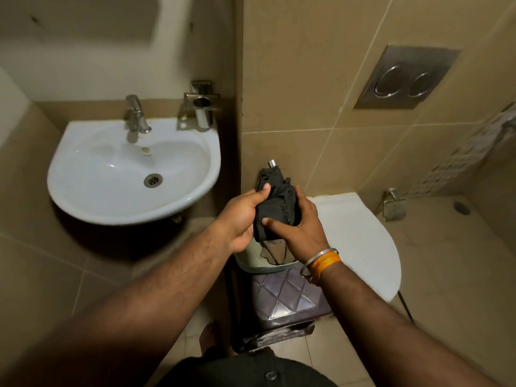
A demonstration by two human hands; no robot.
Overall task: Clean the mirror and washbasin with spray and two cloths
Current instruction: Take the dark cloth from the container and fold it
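Two hands on one dark cloth (275,203), held in mid-air between washbasin (134,174) and toilet lid (360,241). Left hand (243,216): grip closed on the cloth's left edge, thumb on top. Right hand (303,227): grip also closed on the cloth, thumb pinching its lower front, fingers wrapped round the right side. Cloth is bunched, lower end hanging down over a pale green bin (251,261) with a brownish rag (275,252) in it. Bin sits on a grey quilted stool (287,300). Metal cap (272,163) pokes up behind the cloth; cannot tell what it belongs to. Basin is wall-mounted at left, tap (135,115) at the back rim, steel holder (202,107) on the wall beside it. Mirror (83,37) above the basin. Flush plate (405,76) on the tiled wall at right. Right wrist: metal bangle and orange band (321,261).
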